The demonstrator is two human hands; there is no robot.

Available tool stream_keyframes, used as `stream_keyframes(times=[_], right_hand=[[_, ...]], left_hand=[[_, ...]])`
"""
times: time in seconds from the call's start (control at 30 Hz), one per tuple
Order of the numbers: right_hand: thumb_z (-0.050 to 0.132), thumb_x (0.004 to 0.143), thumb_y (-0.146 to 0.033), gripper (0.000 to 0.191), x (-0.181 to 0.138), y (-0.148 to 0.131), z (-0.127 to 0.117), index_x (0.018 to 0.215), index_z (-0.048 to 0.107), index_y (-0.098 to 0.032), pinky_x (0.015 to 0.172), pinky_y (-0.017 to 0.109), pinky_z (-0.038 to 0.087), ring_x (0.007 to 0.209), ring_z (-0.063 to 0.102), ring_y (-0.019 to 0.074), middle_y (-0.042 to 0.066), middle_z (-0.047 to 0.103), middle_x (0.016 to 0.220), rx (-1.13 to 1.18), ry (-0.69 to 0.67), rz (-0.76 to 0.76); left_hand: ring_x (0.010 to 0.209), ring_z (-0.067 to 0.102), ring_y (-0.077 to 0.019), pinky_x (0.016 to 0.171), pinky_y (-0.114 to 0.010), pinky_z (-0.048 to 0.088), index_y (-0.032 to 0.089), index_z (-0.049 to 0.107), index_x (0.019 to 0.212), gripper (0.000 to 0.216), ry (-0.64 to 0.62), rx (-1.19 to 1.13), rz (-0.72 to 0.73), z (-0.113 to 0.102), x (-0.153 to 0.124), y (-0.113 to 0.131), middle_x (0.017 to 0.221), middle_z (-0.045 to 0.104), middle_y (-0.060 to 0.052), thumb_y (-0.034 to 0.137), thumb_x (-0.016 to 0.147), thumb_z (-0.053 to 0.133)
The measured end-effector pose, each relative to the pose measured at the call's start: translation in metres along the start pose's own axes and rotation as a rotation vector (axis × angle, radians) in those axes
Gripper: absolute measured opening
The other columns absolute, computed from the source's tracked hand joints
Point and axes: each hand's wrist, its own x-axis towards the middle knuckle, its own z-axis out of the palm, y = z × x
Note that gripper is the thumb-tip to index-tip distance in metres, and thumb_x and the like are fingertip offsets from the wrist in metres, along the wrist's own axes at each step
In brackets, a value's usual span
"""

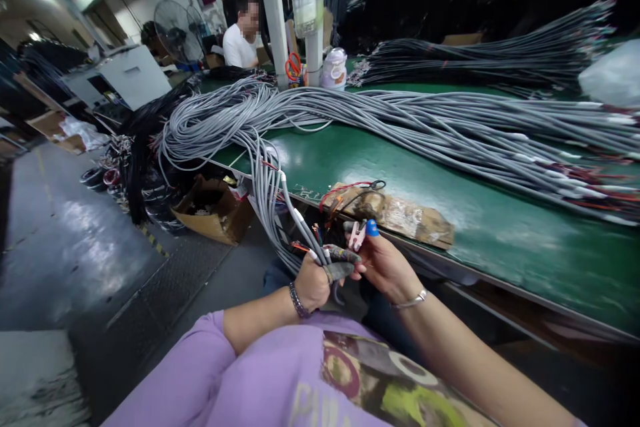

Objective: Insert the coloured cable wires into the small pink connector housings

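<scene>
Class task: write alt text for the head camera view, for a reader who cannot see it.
A person's left hand grips a bundle of grey cables while the right hand, with a blue-capped fingertip, works at the coloured wire ends. More grey cables lie across a green workbench; a co-worker sits beyond.

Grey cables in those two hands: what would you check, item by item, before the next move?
1. Left hand grips the grey cable ends: ok, fist closed around them.
2. Right hand holds its small pink tool: ok, pinched at the fingertips.
3. Blue cap on a right fingertip in place: ok.
4. Cables free to pull from the cable bundle on the green bench: cannot tell, strands overlap.
5. Loose red wires clear of the hands: not ok, they hang just above.
</scene>
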Motion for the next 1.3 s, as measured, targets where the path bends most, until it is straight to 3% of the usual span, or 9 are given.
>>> stream_keyframes(times=[0.2, 0.37, 0.5, 0.77, 0.87, 1.0, 1.17, 1.3], right_hand=[[0.056, 0.073, -0.071, 0.049, 0.0, 0.007, -0.01, 0.076, 0.06, -0.022, 0.043, 0.029, 0.043, 0.045, 0.048, 0.0136, 0.0, 0.059, 0.062, -0.002, 0.047, -0.075], [0.064, 0.074, -0.061, 0.038, -0.002, 0.013, -0.031, 0.069, 0.062, -0.023, 0.055, 0.028, 0.049, 0.057, 0.055, 0.0145, 0.002, 0.064, 0.068, 0.009, 0.174, -0.071], [0.064, 0.076, -0.058, 0.034, -0.004, 0.016, -0.044, 0.072, 0.065, -0.024, 0.056, 0.03, 0.05, 0.059, 0.057, 0.0165, 0.003, 0.065, 0.07, -0.062, 0.177, -0.087], [0.079, 0.064, -0.047, 0.027, -0.023, 0.011, -0.056, 0.072, 0.07, -0.023, 0.054, 0.027, 0.049, 0.059, 0.054, 0.0136, 0.002, 0.064, 0.069, -0.237, 0.273, -0.163], [0.08, 0.062, -0.045, 0.028, -0.034, 0.005, -0.052, 0.077, 0.072, -0.023, 0.053, 0.028, 0.046, 0.059, 0.054, 0.0153, 0.004, 0.066, 0.072, -0.473, 0.303, -0.223], [0.076, 0.066, -0.046, 0.025, -0.047, 0.003, -0.032, 0.074, 0.072, -0.023, 0.053, 0.03, 0.044, 0.057, 0.051, 0.0166, 0.003, 0.065, 0.065, -0.773, 0.174, -0.286], [0.077, 0.066, -0.043, 0.03, -0.047, 0.013, -0.008, 0.091, 0.072, -0.026, 0.073, 0.037, 0.05, 0.078, 0.062, 0.0248, 0.005, 0.071, 0.084, -0.888, 0.059, -0.351], [0.076, 0.068, -0.039, 0.022, -0.038, 0.022, -0.006, 0.084, 0.07, -0.024, 0.072, 0.037, 0.048, 0.075, 0.061, 0.0236, 0.005, 0.07, 0.081, -1.003, 0.08, -0.421]], left_hand=[[0.054, 0.063, -0.0148, 0.046, -0.021, 0.033, 0.011, 0.07, 0.074, 0.032, 0.051, -0.042, -0.032, 0.0, -0.006, 0.008, 0.067, 0.07, -0.009, 0.031, 0.053, 0.083], [0.054, 0.062, -0.0143, 0.045, -0.021, 0.031, 0.01, 0.07, 0.074, 0.032, 0.124, -0.107, -0.11, -0.01, -0.011, 0.01, 0.066, 0.069, -0.008, 0.029, 0.051, 0.082], [0.054, 0.062, -0.0136, 0.044, -0.02, 0.029, 0.01, 0.07, 0.076, 0.03, 0.183, -0.122, -0.107, -0.016, -0.008, 0.004, 0.066, 0.069, -0.008, 0.029, 0.054, 0.08], [0.068, 0.067, -0.019, 0.054, -0.024, 0.046, 0.009, 0.07, 0.085, 0.041, 0.209, -0.114, -0.119, -0.017, -0.007, -0.007, 0.077, 0.072, -0.012, 0.041, 0.06, 0.075], [0.061, 0.065, -0.0156, 0.045, -0.019, 0.037, 0.009, 0.069, 0.089, 0.042, 0.175, -0.044, -0.123, -0.018, -0.01, -0.011, 0.075, 0.071, -0.011, 0.041, 0.062, 0.074], [0.052, 0.059, -0.0106, 0.04, -0.019, 0.024, 0.011, 0.07, 0.092, 0.043, 0.09, 0.052, -0.071, -0.016, -0.014, -0.015, 0.076, 0.07, -0.009, 0.039, 0.06, 0.077], [0.061, 0.058, -0.0127, 0.049, -0.021, 0.035, 0.012, 0.071, 0.088, 0.041, 0.0, 0.138, -0.017, -0.01, -0.018, -0.021, 0.078, 0.07, -0.007, 0.036, 0.055, 0.081], [0.071, 0.059, -0.0154, 0.067, -0.026, 0.045, 0.015, 0.07, 0.097, 0.043, -0.098, 0.188, 0.034, -0.011, -0.023, -0.024, 0.08, 0.069, -0.003, 0.031, 0.058, 0.08]])
